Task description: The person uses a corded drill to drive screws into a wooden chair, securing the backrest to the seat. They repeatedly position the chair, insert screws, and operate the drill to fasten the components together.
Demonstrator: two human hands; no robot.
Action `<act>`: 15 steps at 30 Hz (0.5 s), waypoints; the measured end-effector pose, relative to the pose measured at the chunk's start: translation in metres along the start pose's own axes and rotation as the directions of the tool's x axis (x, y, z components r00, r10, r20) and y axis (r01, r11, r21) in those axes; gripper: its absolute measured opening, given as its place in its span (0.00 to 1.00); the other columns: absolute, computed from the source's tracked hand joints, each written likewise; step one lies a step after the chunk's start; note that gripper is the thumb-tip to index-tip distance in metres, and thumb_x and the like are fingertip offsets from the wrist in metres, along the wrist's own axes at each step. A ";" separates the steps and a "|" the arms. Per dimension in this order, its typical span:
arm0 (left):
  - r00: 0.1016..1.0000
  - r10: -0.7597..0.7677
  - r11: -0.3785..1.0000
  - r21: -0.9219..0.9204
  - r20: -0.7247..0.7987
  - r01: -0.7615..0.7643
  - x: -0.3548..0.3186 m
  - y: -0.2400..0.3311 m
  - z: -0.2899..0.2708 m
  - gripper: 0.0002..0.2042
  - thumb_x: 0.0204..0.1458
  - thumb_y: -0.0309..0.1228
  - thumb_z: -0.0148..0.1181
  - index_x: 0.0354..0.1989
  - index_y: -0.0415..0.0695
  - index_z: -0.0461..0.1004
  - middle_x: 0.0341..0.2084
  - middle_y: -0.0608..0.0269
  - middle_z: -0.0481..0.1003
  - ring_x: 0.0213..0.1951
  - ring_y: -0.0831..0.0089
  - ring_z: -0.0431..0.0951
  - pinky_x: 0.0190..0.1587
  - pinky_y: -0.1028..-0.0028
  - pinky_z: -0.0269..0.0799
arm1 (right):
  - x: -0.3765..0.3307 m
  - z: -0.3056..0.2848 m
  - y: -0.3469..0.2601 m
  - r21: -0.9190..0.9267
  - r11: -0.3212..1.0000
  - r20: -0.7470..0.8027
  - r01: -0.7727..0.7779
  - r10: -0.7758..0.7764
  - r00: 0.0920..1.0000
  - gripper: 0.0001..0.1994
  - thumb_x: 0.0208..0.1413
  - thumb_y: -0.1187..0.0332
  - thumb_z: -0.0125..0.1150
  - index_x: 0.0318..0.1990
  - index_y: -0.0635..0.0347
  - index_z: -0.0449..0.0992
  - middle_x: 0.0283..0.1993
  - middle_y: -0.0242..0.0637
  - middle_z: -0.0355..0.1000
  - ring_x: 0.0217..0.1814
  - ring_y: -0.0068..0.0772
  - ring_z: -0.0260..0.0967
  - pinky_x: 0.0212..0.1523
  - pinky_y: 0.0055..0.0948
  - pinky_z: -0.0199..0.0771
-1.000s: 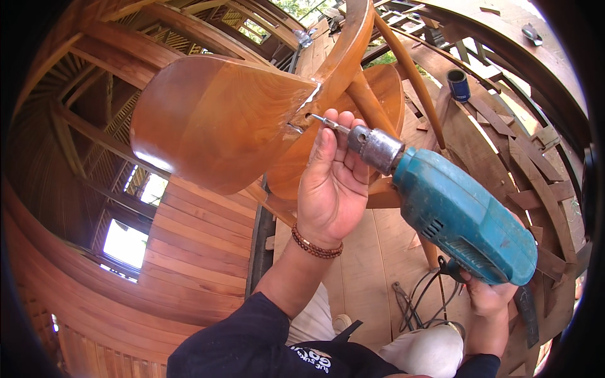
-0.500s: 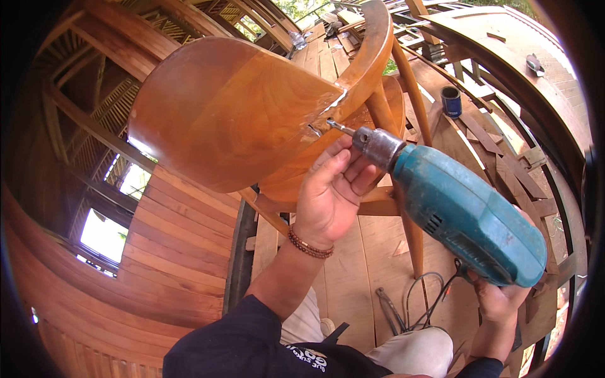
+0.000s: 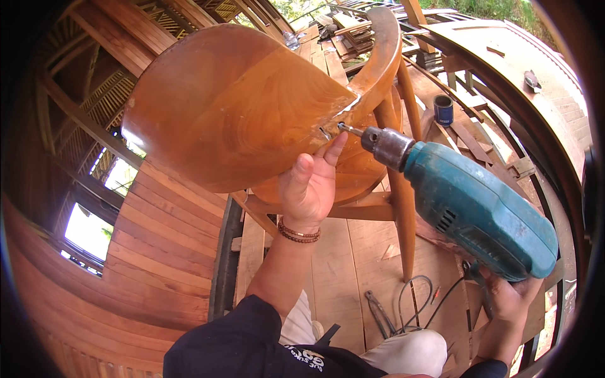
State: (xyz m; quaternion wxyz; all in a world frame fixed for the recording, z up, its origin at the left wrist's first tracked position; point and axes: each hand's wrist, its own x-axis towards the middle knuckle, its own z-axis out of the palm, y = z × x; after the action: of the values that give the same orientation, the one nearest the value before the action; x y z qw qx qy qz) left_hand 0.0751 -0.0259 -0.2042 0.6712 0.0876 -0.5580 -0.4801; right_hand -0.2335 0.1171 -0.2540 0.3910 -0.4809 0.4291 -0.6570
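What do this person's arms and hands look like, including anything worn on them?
The left hand and right hand are gloveless. A dark navy cloth sleeve covers the upper left arm; a matching dark sleeve shows on the right arm. A double-strand brown beaded bracelet circles the left wrist.

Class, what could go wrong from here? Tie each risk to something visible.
1. Fingers of the left hand are close to the drill bit; a slip might cut them.
2. Only the right hand grips the drill; it could twist if the bit catches.
3. The bit's tip is at the glossy chair panel; wandering may scratch it.
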 end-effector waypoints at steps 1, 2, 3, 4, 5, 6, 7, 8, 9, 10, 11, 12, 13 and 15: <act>0.999 0.005 1.000 0.001 -0.036 -0.005 0.002 -0.002 0.005 0.30 0.57 0.34 0.62 0.67 0.47 0.59 0.62 0.61 0.65 0.62 0.58 0.67 0.66 0.55 0.64 | 0.001 0.002 0.000 -0.037 0.999 -0.012 0.008 -0.009 1.000 0.46 0.38 0.60 0.77 0.65 0.72 0.59 0.63 0.52 0.63 0.62 0.44 0.67 0.62 0.40 0.68; 0.997 0.009 1.000 0.002 -0.073 -0.009 0.003 -0.004 0.008 0.30 0.57 0.37 0.64 0.67 0.47 0.59 0.62 0.61 0.65 0.62 0.59 0.67 0.66 0.56 0.64 | 0.001 0.003 0.002 -0.077 0.997 -0.018 0.019 -0.020 1.000 0.47 0.38 0.60 0.77 0.65 0.72 0.59 0.62 0.52 0.64 0.62 0.44 0.67 0.62 0.40 0.68; 0.995 0.022 0.999 0.038 -0.094 -0.018 0.004 -0.004 0.010 0.30 0.57 0.38 0.64 0.66 0.47 0.59 0.62 0.62 0.65 0.62 0.60 0.68 0.65 0.57 0.65 | 0.001 0.003 0.003 -0.111 0.993 -0.023 0.031 -0.034 0.999 0.47 0.38 0.59 0.77 0.65 0.72 0.59 0.62 0.52 0.64 0.62 0.44 0.67 0.62 0.40 0.68; 0.993 0.035 0.997 0.073 -0.115 -0.027 0.004 -0.004 0.012 0.30 0.57 0.39 0.64 0.66 0.48 0.60 0.62 0.63 0.66 0.61 0.62 0.68 0.64 0.58 0.66 | 0.002 -0.002 0.007 -0.148 0.988 -0.024 0.045 -0.049 0.998 0.47 0.38 0.58 0.77 0.65 0.72 0.59 0.62 0.51 0.64 0.62 0.44 0.67 0.62 0.40 0.68; 0.990 0.049 0.994 0.107 -0.136 -0.035 0.004 -0.005 0.013 0.30 0.57 0.40 0.64 0.66 0.48 0.60 0.61 0.64 0.66 0.61 0.63 0.68 0.63 0.59 0.67 | 0.003 -0.006 0.010 -0.163 0.985 -0.017 0.053 -0.056 0.998 0.47 0.38 0.57 0.77 0.65 0.72 0.59 0.62 0.51 0.64 0.62 0.44 0.66 0.62 0.41 0.68; 0.988 0.057 0.991 0.126 -0.144 -0.039 0.005 -0.004 0.014 0.30 0.57 0.39 0.64 0.65 0.48 0.61 0.61 0.64 0.66 0.61 0.64 0.68 0.63 0.59 0.68 | 0.004 -0.009 0.013 -0.176 0.983 -0.008 0.058 -0.060 0.998 0.48 0.38 0.56 0.77 0.65 0.71 0.60 0.61 0.51 0.64 0.62 0.44 0.66 0.62 0.41 0.68; 0.986 0.065 0.989 0.144 -0.151 -0.043 0.006 -0.004 0.014 0.29 0.57 0.39 0.64 0.65 0.48 0.61 0.61 0.65 0.67 0.60 0.64 0.69 0.62 0.60 0.68 | 0.006 -0.013 0.014 -0.167 0.984 0.007 0.056 -0.056 0.998 0.48 0.38 0.55 0.77 0.64 0.71 0.60 0.61 0.51 0.64 0.62 0.44 0.66 0.62 0.41 0.67; 0.985 0.074 0.986 0.163 -0.159 -0.047 0.006 -0.003 0.014 0.28 0.57 0.39 0.64 0.65 0.49 0.62 0.60 0.65 0.67 0.60 0.65 0.69 0.62 0.60 0.68 | 0.006 -0.013 0.014 -0.172 0.984 0.010 0.048 -0.047 0.999 0.48 0.38 0.54 0.77 0.64 0.71 0.60 0.61 0.51 0.65 0.62 0.44 0.66 0.62 0.41 0.67; 0.984 0.076 0.985 0.167 -0.158 -0.050 0.007 -0.004 0.015 0.28 0.57 0.38 0.64 0.64 0.49 0.62 0.60 0.66 0.67 0.60 0.65 0.69 0.62 0.60 0.69 | 0.006 -0.013 0.015 -0.182 0.983 0.012 0.038 -0.037 0.999 0.48 0.38 0.54 0.77 0.64 0.71 0.60 0.61 0.51 0.65 0.62 0.44 0.66 0.62 0.42 0.67; 0.984 0.079 0.984 0.172 -0.157 -0.052 0.006 -0.004 0.017 0.27 0.57 0.38 0.64 0.64 0.49 0.63 0.60 0.66 0.68 0.59 0.66 0.69 0.61 0.60 0.69 | 0.005 -0.012 0.015 -0.204 0.979 0.001 0.022 -0.023 1.000 0.48 0.38 0.53 0.77 0.64 0.71 0.60 0.61 0.51 0.65 0.62 0.44 0.66 0.62 0.42 0.67; 0.984 0.082 0.983 0.177 -0.156 -0.054 0.006 -0.004 0.018 0.27 0.57 0.38 0.64 0.64 0.49 0.63 0.59 0.66 0.68 0.59 0.66 0.69 0.61 0.60 0.69 | 0.004 -0.012 0.016 -0.214 0.977 -0.004 0.016 -0.017 1.000 0.48 0.38 0.53 0.77 0.64 0.71 0.60 0.61 0.51 0.65 0.62 0.44 0.66 0.62 0.42 0.67; 0.984 0.086 0.982 0.181 -0.154 -0.057 0.006 -0.005 0.017 0.27 0.57 0.37 0.64 0.64 0.49 0.63 0.59 0.66 0.68 0.59 0.66 0.70 0.61 0.60 0.69 | 0.003 -0.012 0.017 -0.221 0.975 -0.007 0.005 -0.007 1.000 0.48 0.38 0.53 0.77 0.64 0.71 0.60 0.61 0.51 0.65 0.62 0.44 0.66 0.62 0.42 0.67; 0.984 0.089 0.981 0.186 -0.152 -0.060 0.005 -0.004 0.015 0.27 0.57 0.37 0.64 0.64 0.49 0.63 0.59 0.66 0.68 0.59 0.66 0.70 0.61 0.60 0.70 | 0.003 -0.012 0.019 -0.215 0.977 -0.005 0.004 -0.005 1.000 0.48 0.38 0.53 0.77 0.64 0.71 0.60 0.61 0.51 0.65 0.62 0.44 0.66 0.62 0.42 0.67; 0.984 0.096 0.980 0.190 -0.152 -0.066 0.005 -0.005 0.015 0.26 0.57 0.36 0.64 0.63 0.49 0.63 0.59 0.65 0.68 0.59 0.66 0.70 0.61 0.60 0.70 | 0.004 -0.012 0.018 -0.190 0.982 0.006 0.005 -0.004 1.000 0.48 0.38 0.53 0.77 0.64 0.71 0.60 0.61 0.51 0.65 0.62 0.44 0.66 0.62 0.42 0.68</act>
State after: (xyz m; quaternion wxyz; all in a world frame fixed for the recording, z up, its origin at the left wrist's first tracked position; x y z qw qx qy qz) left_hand 0.0600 -0.0256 -0.1988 0.7218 0.1646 -0.5474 -0.3901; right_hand -0.2440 0.1097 -0.2721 0.3431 -0.5188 0.4878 -0.6125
